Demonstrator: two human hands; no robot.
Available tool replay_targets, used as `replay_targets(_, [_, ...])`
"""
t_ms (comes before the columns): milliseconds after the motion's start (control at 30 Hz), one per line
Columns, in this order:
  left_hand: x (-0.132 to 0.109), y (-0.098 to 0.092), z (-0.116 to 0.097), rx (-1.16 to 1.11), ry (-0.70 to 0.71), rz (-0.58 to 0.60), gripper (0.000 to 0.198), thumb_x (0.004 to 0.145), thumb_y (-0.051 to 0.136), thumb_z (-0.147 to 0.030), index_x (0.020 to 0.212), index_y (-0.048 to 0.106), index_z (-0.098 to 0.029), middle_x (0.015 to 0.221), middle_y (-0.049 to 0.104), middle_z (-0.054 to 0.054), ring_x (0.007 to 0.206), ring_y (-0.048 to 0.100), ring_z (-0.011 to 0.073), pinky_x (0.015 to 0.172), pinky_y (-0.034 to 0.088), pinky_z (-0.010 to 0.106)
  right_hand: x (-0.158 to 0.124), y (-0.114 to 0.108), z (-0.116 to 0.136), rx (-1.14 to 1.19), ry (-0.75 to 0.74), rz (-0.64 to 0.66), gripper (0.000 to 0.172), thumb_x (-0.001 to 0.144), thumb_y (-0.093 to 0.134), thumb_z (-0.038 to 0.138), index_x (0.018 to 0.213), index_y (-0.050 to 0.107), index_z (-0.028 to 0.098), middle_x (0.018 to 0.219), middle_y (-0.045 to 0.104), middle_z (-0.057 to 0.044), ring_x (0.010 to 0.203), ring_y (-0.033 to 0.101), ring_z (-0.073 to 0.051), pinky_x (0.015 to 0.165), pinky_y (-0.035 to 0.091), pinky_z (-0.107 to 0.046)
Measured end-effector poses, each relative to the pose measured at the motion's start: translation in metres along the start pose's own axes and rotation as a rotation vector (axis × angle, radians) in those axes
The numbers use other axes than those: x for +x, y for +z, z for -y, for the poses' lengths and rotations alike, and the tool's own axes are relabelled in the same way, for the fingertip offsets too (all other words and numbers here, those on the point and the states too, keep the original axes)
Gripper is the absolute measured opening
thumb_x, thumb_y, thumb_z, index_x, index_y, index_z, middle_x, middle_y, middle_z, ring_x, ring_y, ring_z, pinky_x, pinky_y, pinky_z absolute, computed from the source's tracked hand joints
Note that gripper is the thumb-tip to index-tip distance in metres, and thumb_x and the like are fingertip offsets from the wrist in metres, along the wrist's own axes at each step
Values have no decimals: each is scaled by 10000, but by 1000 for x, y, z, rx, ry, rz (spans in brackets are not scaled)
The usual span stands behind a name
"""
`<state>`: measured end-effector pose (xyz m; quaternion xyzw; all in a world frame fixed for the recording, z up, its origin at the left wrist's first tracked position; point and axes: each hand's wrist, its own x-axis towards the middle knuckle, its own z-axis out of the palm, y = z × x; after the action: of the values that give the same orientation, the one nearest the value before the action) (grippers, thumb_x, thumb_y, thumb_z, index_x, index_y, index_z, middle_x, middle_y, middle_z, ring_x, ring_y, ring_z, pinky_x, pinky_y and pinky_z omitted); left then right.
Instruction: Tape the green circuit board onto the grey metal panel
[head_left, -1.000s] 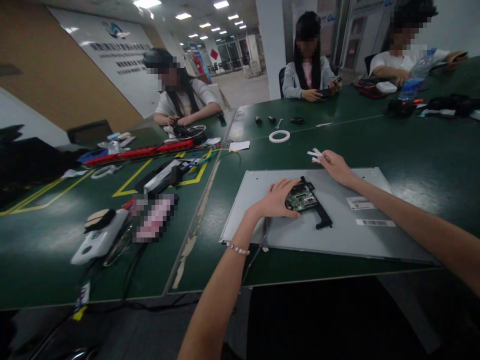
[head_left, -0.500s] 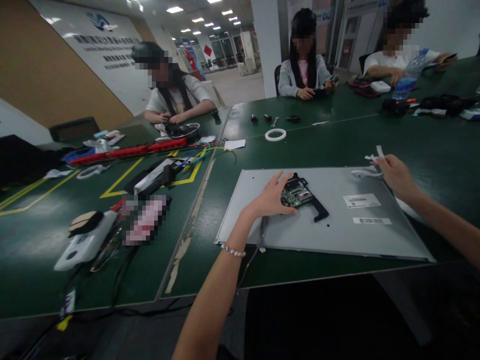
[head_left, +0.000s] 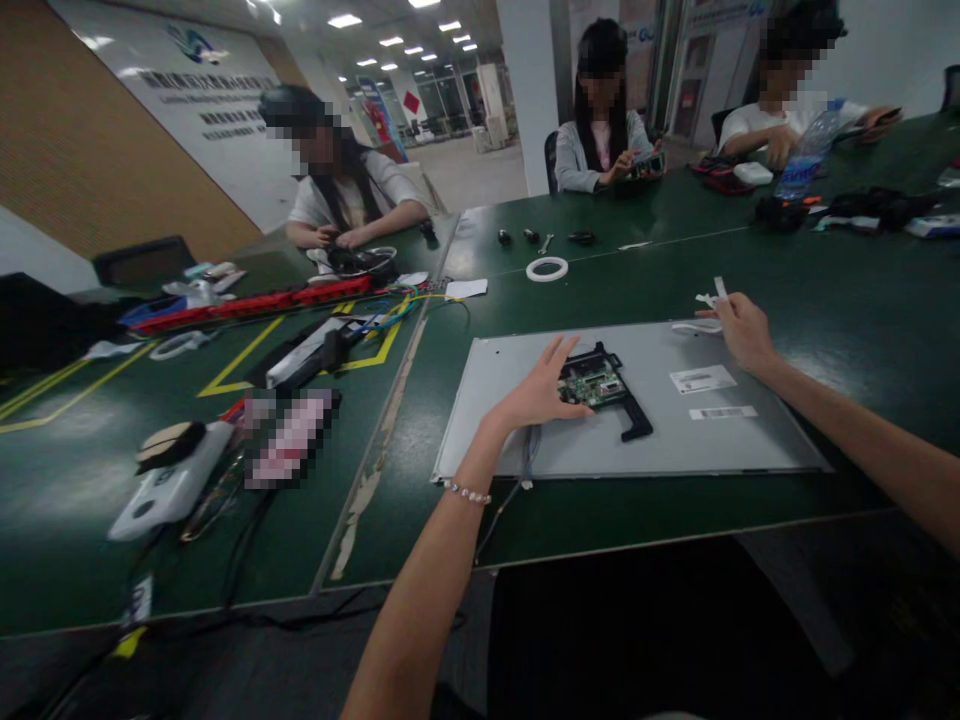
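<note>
A large flat silver panel (head_left: 517,445) lies on the green table before me. On it rests a green circuit board (head_left: 592,388) in a black bracket (head_left: 637,420). My left hand (head_left: 536,392) is at the board's left end, fingers stretched out and thumb along the near side; its contact with the board is partly hidden. A thin bundle of wires (head_left: 531,450) runs from under this hand over the panel's near edge. Above the panel's far right part, my right hand (head_left: 742,330) pinches a white strip (head_left: 721,288), part of which hangs in a loop.
A white ring-shaped roll (head_left: 547,269) and a small wrench (head_left: 546,244) lie beyond the panel. To the left are a white device (head_left: 172,480), a red power strip (head_left: 300,297) and cables. A water bottle (head_left: 806,160) stands far right. Several people sit across the table.
My right hand has moved left with the white strip. The panel's right end has shifted left and its near right corner sits farther away. My left hand stays at the circuit board.
</note>
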<state>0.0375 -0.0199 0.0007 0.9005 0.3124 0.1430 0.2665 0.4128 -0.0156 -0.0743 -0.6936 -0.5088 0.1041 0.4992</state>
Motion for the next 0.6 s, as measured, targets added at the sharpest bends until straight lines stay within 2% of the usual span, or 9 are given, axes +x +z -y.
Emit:
replay_targets(167, [2,2,2,-37,37,-18,1200,665,753,-497,1513,-56,-244,1597,-62,103,1470,-53,274,1202,111,441,10,7,6,71,18,-3,258,930,413,419,798,499,215,804,669,-55,803,656,-200,673,425,-301])
replay_targets(333, [6,5,0,-57,58,3,1213,662,753,-492,1510,-82,-262,1600,-58,83,1469,-49,281,1203,100,458,13,7,7,49,8,9,252,928,415,403,800,511,209,795,679,-51,778,637,-189,668,410,-289])
replay_targets(467, [3,6,-4,-51,9,-10,1219,652,757,-506,1513,-66,-243,1597,-70,102,1468,-47,294,1200,110,462,13,8,8,-22,-45,17,265,917,422,411,780,513,203,792,685,-61,802,611,-199,706,403,-299])
replay_targets(600, [-16,-2,-11,-45,-80,-27,1218,646,753,-523,1514,-37,-195,1594,-21,143,1467,-9,312,1196,113,467,13,9,9,-48,-76,17,265,911,422,408,773,513,201,807,682,-67,795,592,-201,714,401,-306])
